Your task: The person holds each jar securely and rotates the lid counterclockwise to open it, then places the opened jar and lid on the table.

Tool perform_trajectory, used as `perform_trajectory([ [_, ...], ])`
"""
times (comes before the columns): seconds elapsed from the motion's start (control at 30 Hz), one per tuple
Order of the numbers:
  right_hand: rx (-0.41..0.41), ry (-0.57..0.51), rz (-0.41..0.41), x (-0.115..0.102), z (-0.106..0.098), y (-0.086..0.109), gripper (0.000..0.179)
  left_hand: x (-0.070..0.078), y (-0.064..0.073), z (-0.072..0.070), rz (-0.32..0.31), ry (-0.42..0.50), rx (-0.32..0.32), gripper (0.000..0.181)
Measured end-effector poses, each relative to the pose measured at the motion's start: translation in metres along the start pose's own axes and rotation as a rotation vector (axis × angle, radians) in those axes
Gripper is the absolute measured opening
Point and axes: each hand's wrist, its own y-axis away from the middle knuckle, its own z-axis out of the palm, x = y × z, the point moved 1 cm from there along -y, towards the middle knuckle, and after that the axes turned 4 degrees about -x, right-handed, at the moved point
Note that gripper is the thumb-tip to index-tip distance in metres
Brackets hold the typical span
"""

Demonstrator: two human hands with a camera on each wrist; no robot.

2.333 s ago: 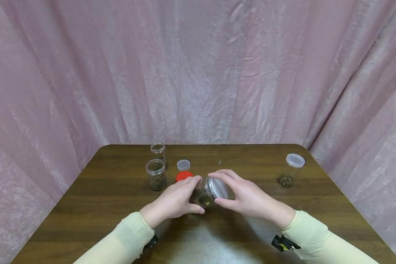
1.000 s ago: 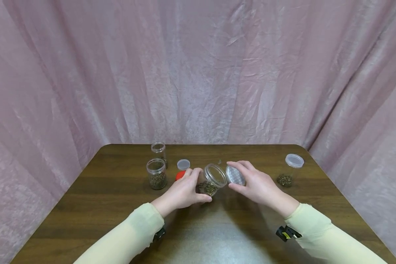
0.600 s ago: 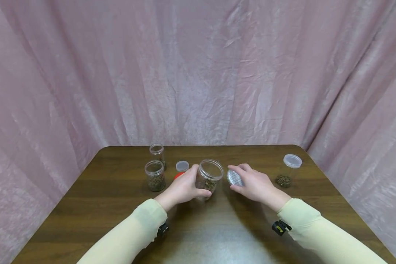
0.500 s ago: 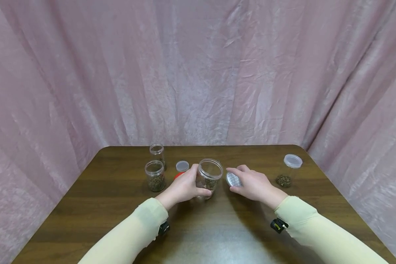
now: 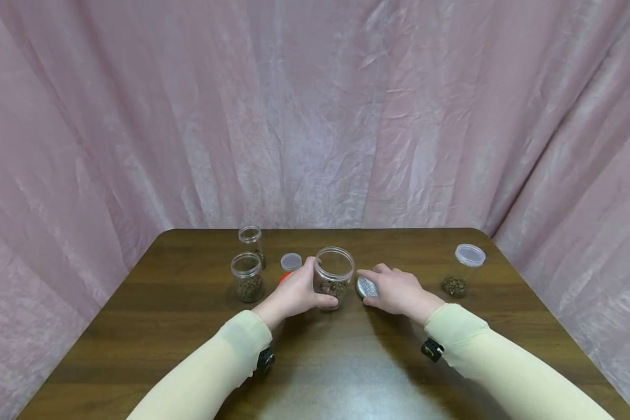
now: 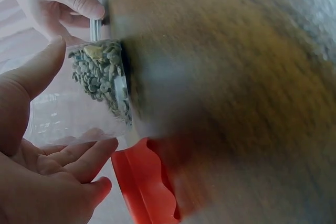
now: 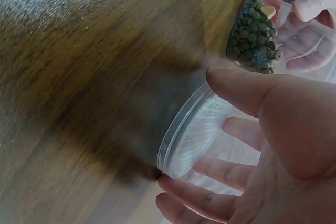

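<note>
My left hand point(image 5: 296, 291) grips a clear, lidless jar point(image 5: 329, 287) in the middle of the table, fingers and thumb curled round its side. The jar stands upright, its bottom right at the wood. Greenish-brown pellets and a yellowish piece fill its lower part in the left wrist view. To the right, my right hand point(image 5: 396, 290) pinches a round clear lid point(image 7: 197, 135) by its rim, thumb on one side and fingers on the other. The lid is tilted on edge, low over the wood. A red scalloped piece point(image 6: 144, 182) sits beside the left fingers, partly hidden in the head view.
Two open clear jars with pellets, a nearer one point(image 5: 248, 280) and a taller, narrower one point(image 5: 250, 236), stand on the left. A pale round lid point(image 5: 291, 261) shows behind the red piece. At the right stands a lidded jar point(image 5: 469, 256) with pellets. A pink curtain point(image 5: 315, 116) hangs behind the table.
The lid came off the jar in the right hand, moving right and then down toward the table. The left hand turned the jar from tilted to upright and lowered it.
</note>
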Motion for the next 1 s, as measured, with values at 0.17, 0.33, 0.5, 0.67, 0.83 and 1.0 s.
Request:
perform_trajectory([
  [0.17, -0.013, 0.008, 0.014, -0.001, 0.001, -0.002, 0.068, -0.001, 0.0, 0.0, 0.006, 0.006, -0.003, 0.091],
  [0.33, -0.008, 0.015, 0.005, -0.002, 0.002, 0.001, 0.065, -0.003, 0.003, -0.001, 0.013, 0.031, -0.015, 0.094],
  [0.5, 0.045, 0.014, -0.033, -0.006, -0.002, 0.011, 0.062, 0.001, 0.004, -0.006, 0.037, 0.05, 0.017, 0.101],
  [0.67, 0.066, 0.02, -0.073, -0.011, -0.004, 0.022, 0.056, 0.008, -0.001, -0.01, 0.08, 0.052, 0.046, 0.103],
  [0.83, 0.041, 0.029, -0.092, -0.014, -0.004, 0.023, 0.049, 0.01, -0.009, -0.013, 0.096, 0.031, 0.026, 0.095],
  [1.0, 0.015, 0.028, -0.101, -0.011, -0.005, 0.016, 0.052, -0.003, -0.028, -0.009, 0.106, -0.012, 0.019, 0.094],
])
